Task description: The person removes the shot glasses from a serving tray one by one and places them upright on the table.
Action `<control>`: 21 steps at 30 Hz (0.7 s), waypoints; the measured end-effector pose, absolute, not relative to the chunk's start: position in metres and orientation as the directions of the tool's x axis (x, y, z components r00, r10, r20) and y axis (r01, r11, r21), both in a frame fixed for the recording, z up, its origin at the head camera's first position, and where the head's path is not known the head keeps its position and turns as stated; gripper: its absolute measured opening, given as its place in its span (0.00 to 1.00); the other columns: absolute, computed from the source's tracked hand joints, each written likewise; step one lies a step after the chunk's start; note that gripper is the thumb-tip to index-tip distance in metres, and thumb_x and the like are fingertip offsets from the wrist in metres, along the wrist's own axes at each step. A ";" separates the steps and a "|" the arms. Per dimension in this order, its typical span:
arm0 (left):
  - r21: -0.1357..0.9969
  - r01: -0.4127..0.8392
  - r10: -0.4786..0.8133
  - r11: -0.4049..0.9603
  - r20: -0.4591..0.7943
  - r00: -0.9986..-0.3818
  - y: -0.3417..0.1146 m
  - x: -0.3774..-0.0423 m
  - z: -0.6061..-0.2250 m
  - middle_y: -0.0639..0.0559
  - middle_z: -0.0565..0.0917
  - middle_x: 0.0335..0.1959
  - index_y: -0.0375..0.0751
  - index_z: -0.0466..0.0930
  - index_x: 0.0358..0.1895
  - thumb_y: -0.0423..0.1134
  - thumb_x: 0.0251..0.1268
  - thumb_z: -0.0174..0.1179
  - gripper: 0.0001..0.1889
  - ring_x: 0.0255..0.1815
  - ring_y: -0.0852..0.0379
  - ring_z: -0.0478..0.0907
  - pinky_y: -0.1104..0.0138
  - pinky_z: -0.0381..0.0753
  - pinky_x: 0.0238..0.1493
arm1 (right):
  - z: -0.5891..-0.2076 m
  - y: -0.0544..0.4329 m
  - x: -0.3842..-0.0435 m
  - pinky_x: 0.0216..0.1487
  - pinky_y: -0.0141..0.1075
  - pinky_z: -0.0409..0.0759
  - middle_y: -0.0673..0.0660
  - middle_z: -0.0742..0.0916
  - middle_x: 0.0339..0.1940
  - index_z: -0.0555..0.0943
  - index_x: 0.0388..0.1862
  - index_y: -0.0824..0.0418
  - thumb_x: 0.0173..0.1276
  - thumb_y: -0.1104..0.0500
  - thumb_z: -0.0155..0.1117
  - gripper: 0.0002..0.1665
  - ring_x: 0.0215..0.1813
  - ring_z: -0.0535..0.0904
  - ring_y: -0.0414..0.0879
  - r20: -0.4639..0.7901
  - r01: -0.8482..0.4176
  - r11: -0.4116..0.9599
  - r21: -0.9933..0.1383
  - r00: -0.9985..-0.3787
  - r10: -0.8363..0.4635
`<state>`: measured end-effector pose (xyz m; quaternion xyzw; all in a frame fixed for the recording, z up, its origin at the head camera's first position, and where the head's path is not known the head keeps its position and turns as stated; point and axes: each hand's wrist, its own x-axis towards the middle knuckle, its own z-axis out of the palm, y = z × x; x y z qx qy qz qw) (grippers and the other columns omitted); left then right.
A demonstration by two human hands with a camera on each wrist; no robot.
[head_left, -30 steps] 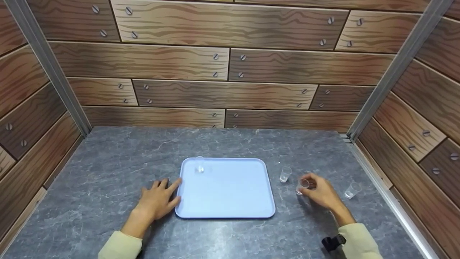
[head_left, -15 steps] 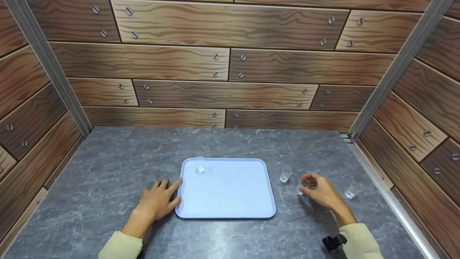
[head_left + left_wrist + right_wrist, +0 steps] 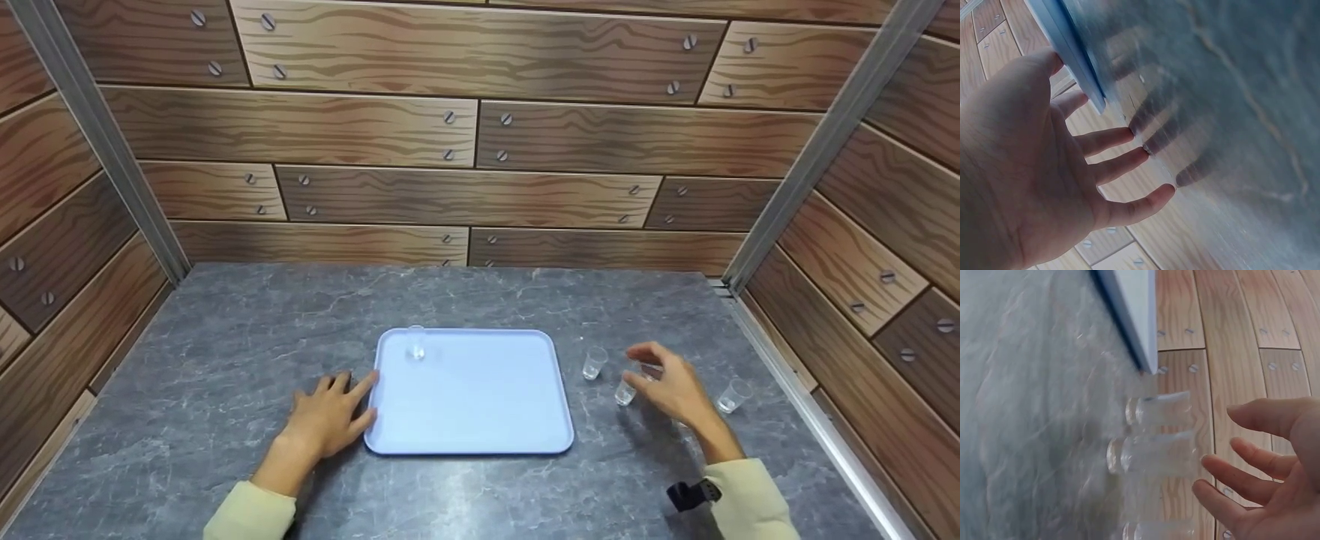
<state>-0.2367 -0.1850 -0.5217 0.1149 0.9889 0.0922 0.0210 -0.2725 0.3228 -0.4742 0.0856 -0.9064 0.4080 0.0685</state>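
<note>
A pale blue tray (image 3: 471,409) lies on the table, and the fingertips of my left hand (image 3: 324,418) touch its left rim. In the left wrist view that hand (image 3: 1055,163) has its fingers spread, with the thumb and index finger at the tray edge (image 3: 1067,39). My right hand (image 3: 673,388) hovers over a small clear shot glass (image 3: 624,394), thumb and fingers parted. The right wrist view shows this hand (image 3: 1269,467) apart from the upright glass (image 3: 1157,454), just above its rim.
One shot glass (image 3: 416,346) stands in the tray's back left corner. Another glass (image 3: 594,364) stands between the tray and my right hand. A further glass (image 3: 734,395) is to the right, near the metal edge rail (image 3: 832,442). Wood-patterned walls (image 3: 480,135) enclose the table.
My right hand has let go of the shot glass and lifted slightly, its fingers spreading apart. The glass stays standing on the table. My left hand has not moved.
</note>
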 end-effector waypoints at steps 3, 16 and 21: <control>0.187 0.223 0.231 0.957 -0.024 -0.973 -0.185 -0.236 -0.521 0.33 0.73 0.70 0.55 0.64 0.79 0.57 0.77 0.54 0.32 0.70 0.30 0.71 0.24 0.69 0.57 | -0.471 0.314 -0.272 0.69 0.51 0.78 0.71 0.86 0.58 0.80 0.58 0.73 0.68 0.69 0.69 0.20 0.65 0.80 0.65 0.223 -0.230 0.610 -0.758 -0.971 -0.089; 0.179 0.232 0.240 0.956 -0.024 -0.970 -0.184 -0.237 -0.519 0.33 0.73 0.71 0.54 0.64 0.80 0.56 0.78 0.53 0.31 0.70 0.29 0.71 0.24 0.69 0.58 | -0.466 0.261 -0.271 0.66 0.50 0.81 0.70 0.87 0.54 0.82 0.55 0.72 0.68 0.72 0.67 0.17 0.61 0.83 0.62 0.270 -0.321 0.438 -0.840 -0.947 -0.176; 0.182 0.229 0.238 0.956 -0.029 -0.971 -0.185 -0.236 -0.520 0.32 0.72 0.71 0.54 0.64 0.80 0.55 0.78 0.53 0.31 0.70 0.29 0.71 0.24 0.69 0.57 | -0.470 0.239 -0.275 0.66 0.52 0.81 0.72 0.86 0.54 0.81 0.55 0.74 0.69 0.72 0.66 0.17 0.61 0.82 0.66 0.260 -0.346 0.394 -0.851 -0.931 -0.258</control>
